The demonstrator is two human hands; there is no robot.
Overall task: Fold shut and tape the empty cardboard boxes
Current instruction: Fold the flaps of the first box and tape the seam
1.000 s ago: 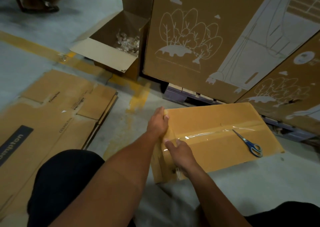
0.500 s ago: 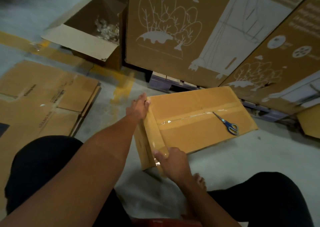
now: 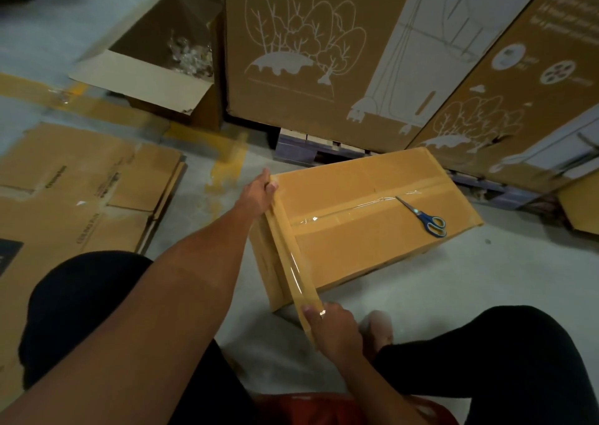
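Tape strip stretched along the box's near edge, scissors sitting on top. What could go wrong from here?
1. The tape strip spans in the air between the left hand and right hand; slack could let it wrinkle or land crooked along the edge of the cardboard box.
2. The scissors lie loose on the box top near its far end; shifting or tilting the box could slide them off.
3. If either grip slips, the tape may fold onto itself.
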